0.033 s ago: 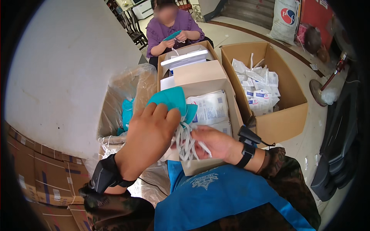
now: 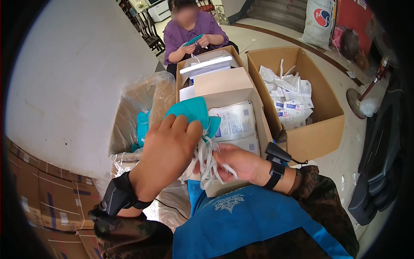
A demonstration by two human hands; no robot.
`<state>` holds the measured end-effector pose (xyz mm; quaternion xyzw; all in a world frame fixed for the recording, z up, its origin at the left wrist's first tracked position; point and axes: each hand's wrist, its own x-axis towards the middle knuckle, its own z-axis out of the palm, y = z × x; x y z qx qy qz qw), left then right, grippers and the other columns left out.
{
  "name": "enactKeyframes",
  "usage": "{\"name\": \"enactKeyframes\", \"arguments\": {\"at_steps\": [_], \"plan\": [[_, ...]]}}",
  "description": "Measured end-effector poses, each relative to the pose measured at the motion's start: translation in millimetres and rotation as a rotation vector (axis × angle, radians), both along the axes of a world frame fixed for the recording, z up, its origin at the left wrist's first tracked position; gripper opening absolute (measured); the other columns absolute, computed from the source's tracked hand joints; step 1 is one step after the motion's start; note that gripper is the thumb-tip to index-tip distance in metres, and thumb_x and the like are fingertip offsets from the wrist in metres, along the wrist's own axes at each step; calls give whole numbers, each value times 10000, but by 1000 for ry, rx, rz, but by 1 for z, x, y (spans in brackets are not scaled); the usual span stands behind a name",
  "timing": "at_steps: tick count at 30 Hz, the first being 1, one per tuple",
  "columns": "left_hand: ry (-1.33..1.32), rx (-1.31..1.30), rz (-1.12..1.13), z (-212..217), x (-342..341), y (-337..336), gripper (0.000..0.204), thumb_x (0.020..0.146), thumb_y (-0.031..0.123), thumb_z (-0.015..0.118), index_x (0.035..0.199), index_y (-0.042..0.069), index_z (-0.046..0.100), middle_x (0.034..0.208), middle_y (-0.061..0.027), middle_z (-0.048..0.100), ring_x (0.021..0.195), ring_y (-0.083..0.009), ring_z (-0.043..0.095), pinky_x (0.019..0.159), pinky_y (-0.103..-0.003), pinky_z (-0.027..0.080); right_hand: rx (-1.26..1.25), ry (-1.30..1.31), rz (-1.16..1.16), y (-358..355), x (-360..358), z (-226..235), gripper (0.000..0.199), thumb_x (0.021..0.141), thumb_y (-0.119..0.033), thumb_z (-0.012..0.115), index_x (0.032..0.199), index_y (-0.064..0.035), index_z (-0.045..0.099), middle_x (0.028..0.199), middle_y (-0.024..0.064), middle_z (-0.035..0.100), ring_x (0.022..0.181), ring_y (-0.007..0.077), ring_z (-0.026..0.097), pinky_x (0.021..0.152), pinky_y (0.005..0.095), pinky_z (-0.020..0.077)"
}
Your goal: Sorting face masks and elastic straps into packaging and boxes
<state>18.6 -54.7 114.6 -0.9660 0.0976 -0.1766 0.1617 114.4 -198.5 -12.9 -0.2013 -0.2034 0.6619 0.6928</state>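
Open brown carton (image 2: 317, 129), right: white sealed packets (image 2: 290, 97) with blue label strips, heaped loose. Middle carton (image 2: 224, 84): flat white packets (image 2: 234, 121), printed, stacked. Clear plastic bag (image 2: 140, 103), left, holds teal masks. Left hand (image 2: 168, 151), fingers closed over a teal mask (image 2: 192, 113) protruding above the fingertips. Right hand (image 2: 241, 164), just beside, pinches the white ear loops (image 2: 206, 157) hanging below the mask. Opposite, another person holds a teal mask.

White wall (image 2: 73, 73) seen at left; pale tiled floor (image 2: 345, 146) lit by daylight; dark chairs (image 2: 148, 32) and stairs (image 2: 276, 11) set at rear.
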Motion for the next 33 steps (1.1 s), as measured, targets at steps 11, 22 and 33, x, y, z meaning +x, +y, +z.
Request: {"name": "enactKeyframes", "arguments": {"at_steps": [11, 22, 33], "plan": [[362, -557, 48, -33, -8, -6, 311, 686, 135, 728, 946, 68, 571, 828, -133, 615, 825, -350, 623, 693, -444, 498, 316, -1463, -672, -39, 27, 59, 207, 882, -130, 637, 1062, -35, 673, 835, 69, 650, 647, 179, 604, 582, 270, 469], [668, -458, -516, 18, -85, -30, 247, 677, 94, 611, 924, 92, 599, 810, -44, 559, 726, -202, 589, 615, -340, 503, 414, -1998, 115, -127, -4, 115, 168, 776, -201, 647, 748, -117, 504, 745, 33, 492, 599, 190, 569, 467, 325, 448], [-301, -758, 101, -49, -81, 37, 337, 617, 66, 814, 814, 30, 543, 755, -134, 482, 653, -331, 493, 576, -373, 399, -360, -819, -256, -122, 49, 64, 145, 830, -69, 723, 912, -50, 605, 725, 9, 632, 600, 63, 593, 513, 210, 456]]}}
